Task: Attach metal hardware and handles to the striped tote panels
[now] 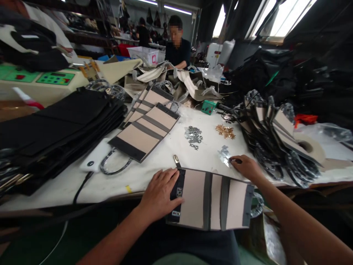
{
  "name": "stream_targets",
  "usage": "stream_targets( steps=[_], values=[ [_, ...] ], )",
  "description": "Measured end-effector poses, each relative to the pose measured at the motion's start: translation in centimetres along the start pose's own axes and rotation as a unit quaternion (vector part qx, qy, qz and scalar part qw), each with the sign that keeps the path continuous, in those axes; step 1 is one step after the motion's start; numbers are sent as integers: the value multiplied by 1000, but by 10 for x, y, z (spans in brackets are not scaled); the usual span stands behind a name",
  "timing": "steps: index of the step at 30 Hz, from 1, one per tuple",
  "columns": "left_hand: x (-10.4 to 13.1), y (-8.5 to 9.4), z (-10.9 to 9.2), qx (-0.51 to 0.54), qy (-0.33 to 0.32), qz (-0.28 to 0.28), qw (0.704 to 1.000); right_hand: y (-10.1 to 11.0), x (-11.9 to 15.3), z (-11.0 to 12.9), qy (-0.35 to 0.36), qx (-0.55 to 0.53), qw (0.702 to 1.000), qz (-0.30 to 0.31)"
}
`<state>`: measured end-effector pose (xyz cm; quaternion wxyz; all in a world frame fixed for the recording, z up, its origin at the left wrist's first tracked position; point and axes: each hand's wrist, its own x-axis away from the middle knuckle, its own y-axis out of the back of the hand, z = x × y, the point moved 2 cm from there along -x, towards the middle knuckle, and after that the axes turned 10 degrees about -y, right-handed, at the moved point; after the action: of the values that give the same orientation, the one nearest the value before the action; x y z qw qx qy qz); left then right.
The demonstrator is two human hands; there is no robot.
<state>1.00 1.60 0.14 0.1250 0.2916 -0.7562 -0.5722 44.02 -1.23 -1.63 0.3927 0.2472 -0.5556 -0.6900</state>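
In front of me lies an unfolded bag body (193, 198) with beige lining boards, dark grey strips and a black end band. It reaches over the table's front edge toward my lap. My left hand (161, 193) rests flat on its left end, thumb spread, beside small metal plates set in the black band. A gold-coloured metal clasp tab (176, 159) sticks out beyond that corner. At the right, my right hand (245, 167) has its fingertips pinched together at a small pile of silver metal plates (224, 154); a dark spot shows between the fingers, what it is I cannot make out.
Nearby are grey metal pieces (193, 136) and gold-coloured pieces (225, 131). Similar bag bodies (146, 129) lie left of centre; more with wrapped handles (275, 136) stand right. Black bags (55, 125) are stacked left. A white box (95, 156) has a cable. A co-worker (178, 48) sits opposite.
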Motion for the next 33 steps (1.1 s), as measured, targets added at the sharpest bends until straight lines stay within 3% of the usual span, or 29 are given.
stream_targets(
  steps=[9, 15, 19, 22, 24, 26, 30, 33],
  values=[
    [3, -1, 1, 43, -1, -35, 998, 17, -7, 7, 5, -2, 999, 49],
    [4, -1, 0, 57, -1, -50, 997, 26, 0, 10, -11, -83, 991, 107],
    [4, 1, 0, 59, -2, -50, 997, 29, 1, 10, -31, -90, 992, 89],
    [4, 1, 1, 62, -4, -47, 997, 33, 4, 18, -5, -67, 997, 45],
    [4, 0, 1, 64, -4, -45, 997, 38, 12, 34, 34, -40, 998, 18],
    [4, -1, 2, 66, -4, -43, 997, 42, 29, 62, 87, -23, 995, 31],
    [4, -2, 2, 62, -2, -41, 997, 37, 80, 139, 173, -76, 961, 202],
    [4, -2, 2, 57, -1, -40, 998, 19, 106, 188, 163, -125, 921, 332]
  ],
)
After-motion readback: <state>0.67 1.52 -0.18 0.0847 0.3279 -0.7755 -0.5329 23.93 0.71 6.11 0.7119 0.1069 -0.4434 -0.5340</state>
